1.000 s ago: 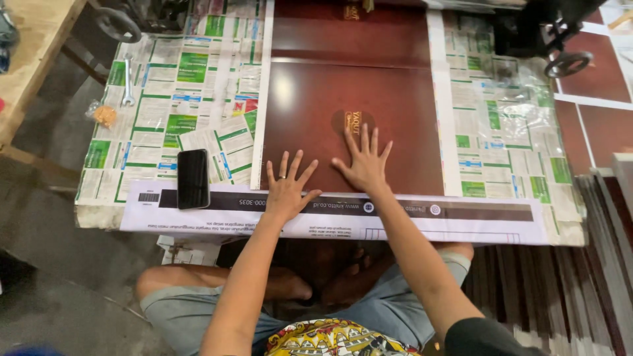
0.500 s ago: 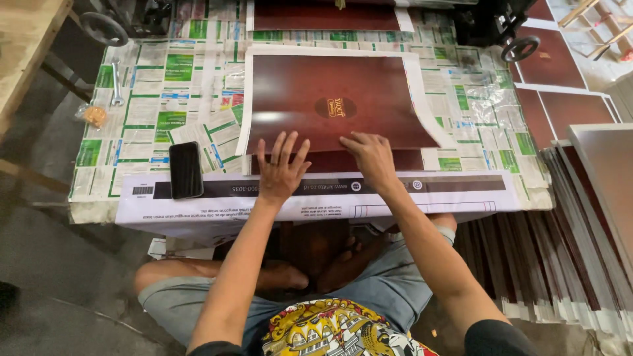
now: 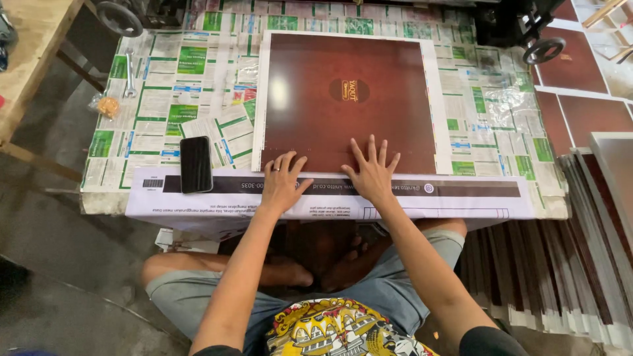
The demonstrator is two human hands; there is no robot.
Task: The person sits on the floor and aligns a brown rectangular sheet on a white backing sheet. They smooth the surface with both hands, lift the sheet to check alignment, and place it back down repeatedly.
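Observation:
A large dark brown glossy sheet (image 3: pixel 343 99) with a white border and a small gold emblem in its middle lies flat on the low worktable (image 3: pixel 165 86). My left hand (image 3: pixel 283 184) rests palm down, fingers spread, on the sheet's near edge, with a ring on one finger. My right hand (image 3: pixel 372 173) lies flat beside it, fingers fanned over the same edge. Neither hand holds anything. Both wrists cross a long white and dark printed strip (image 3: pixel 461 192) along the table's front.
A black phone (image 3: pixel 196 163) lies left of my left hand. A wrench (image 3: pixel 130 71) and a small bag of orange bits (image 3: pixel 107 105) sit at the far left. Stacks of brown sheets (image 3: pixel 567 264) lie at the right. Black handwheels (image 3: pixel 544 49) stand at the table's back.
The brown sheet has slid toward me, so its whole outline and emblem now show. Both hands came back with it to the table's front edge.

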